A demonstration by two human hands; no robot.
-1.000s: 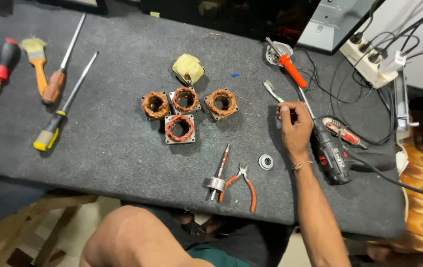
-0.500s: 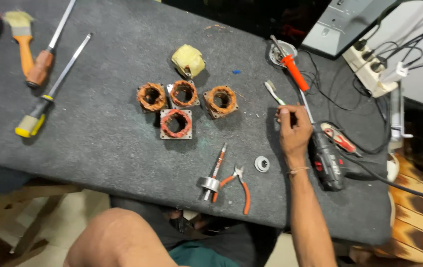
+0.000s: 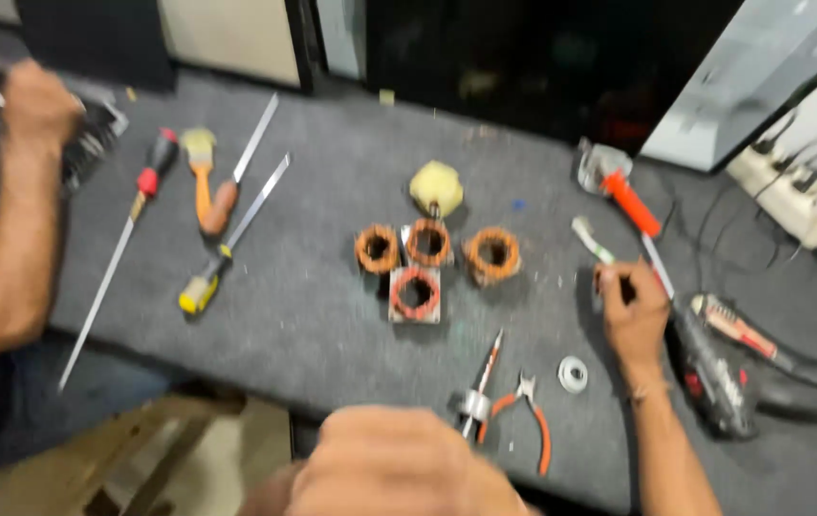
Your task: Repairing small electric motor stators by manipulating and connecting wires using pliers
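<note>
My right hand rests on the grey felt-covered table with its fingers curled into a loose fist. I see nothing in it. It lies beside the thin shaft of an orange-handled screwdriver and a small white-green tool. A dark power tool lies just right of my wrist. Left of the hand stand several copper-wound coils, one in a square frame. My left hand is out of view. My bare knee fills the bottom centre.
Another person's arm reaches in from the left, with hands on a dark object. Screwdrivers, a brush, orange pliers, a metal ring, a yellow tape-wrapped coil and a power strip lie about.
The view has swung left and blurred, bringing another person's arm and hands into sight at the left. My right hand has stayed in place by the screwdriver shaft.
</note>
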